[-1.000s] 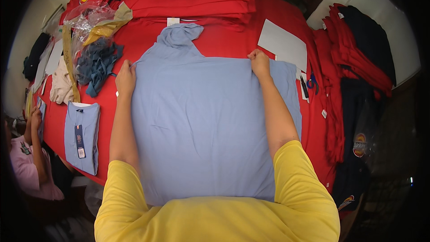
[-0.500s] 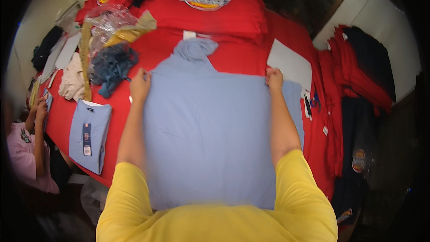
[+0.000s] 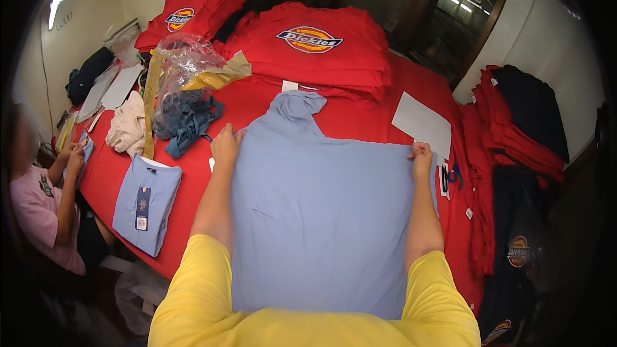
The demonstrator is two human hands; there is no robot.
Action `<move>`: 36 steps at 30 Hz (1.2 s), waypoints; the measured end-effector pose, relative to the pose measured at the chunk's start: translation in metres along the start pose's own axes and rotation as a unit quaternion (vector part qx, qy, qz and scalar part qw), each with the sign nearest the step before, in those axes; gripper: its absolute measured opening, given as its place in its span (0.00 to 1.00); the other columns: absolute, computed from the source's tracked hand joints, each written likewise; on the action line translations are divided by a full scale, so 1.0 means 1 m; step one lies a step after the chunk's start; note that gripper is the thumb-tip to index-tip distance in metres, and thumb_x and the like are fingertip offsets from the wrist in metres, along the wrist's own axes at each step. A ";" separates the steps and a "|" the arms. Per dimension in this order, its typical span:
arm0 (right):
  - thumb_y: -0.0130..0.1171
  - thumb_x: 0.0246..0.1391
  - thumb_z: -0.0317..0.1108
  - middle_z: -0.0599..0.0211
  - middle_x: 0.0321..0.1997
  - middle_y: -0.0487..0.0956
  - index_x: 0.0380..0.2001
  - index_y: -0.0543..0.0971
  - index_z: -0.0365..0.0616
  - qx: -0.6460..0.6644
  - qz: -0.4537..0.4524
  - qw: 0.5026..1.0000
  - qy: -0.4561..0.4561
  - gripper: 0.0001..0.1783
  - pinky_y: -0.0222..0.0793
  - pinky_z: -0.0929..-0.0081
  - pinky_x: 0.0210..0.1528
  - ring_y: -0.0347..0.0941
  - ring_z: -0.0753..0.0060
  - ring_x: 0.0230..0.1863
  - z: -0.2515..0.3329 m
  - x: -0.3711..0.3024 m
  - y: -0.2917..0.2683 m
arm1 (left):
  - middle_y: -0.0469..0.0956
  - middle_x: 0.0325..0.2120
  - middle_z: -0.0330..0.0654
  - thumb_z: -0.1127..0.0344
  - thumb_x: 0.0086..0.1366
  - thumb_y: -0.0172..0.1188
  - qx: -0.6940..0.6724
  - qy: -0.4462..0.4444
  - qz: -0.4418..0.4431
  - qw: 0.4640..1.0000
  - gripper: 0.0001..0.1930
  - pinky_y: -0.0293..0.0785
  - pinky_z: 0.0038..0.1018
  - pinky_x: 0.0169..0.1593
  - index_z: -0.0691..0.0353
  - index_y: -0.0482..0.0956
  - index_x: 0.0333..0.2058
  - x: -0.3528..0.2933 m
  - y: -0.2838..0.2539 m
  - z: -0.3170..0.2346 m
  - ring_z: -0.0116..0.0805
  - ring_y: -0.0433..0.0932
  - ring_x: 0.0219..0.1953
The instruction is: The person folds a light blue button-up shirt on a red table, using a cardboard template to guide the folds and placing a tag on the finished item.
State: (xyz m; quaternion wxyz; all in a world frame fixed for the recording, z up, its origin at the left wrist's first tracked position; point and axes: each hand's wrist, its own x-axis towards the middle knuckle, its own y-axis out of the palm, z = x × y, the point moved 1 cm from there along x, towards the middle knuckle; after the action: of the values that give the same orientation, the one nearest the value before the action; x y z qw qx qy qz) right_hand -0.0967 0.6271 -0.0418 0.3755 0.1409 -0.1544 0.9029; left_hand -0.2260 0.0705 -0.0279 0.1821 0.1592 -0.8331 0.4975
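Observation:
A light blue shirt lies spread flat in front of me, its far end bunched into a loose roll. At its left edge, my left hand is closed on the fabric. My right hand pinches the shirt's far right corner, pulling the edge between both hands nearly straight. Just beyond that corner rests a white card, partly under the fabric's side. A folded light blue shirt with a dark hang tag sits to the left of my left arm.
Red cloth covers the table. Stacked red shirts stand at the back, more garments at the right. Crumpled plastic, dark blue cloth and scissors lie about. At far left a person handles something blue.
The whole view has shifted, so everything appears lower and slightly further right. Both hands keep their hold on the shirt's edges, which stays spread much as before.

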 end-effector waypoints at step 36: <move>0.67 0.46 0.38 0.59 0.18 0.73 0.23 0.73 0.35 -0.457 0.144 0.849 0.223 0.17 0.65 0.65 0.27 0.70 0.67 0.23 0.137 -0.423 -0.280 | 0.79 0.28 0.54 0.54 0.59 0.61 0.012 -0.185 0.128 0.974 0.17 0.70 0.46 0.38 0.64 0.73 0.33 -0.249 -0.199 0.080 0.58 0.77 0.35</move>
State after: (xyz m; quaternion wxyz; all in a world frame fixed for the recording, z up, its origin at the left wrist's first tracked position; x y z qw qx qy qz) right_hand 0.4114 0.4934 -0.0252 0.2879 -0.2755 -0.4807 0.7811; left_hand 0.0708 -0.0697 -0.0247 -0.0420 0.1429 -0.8595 0.4889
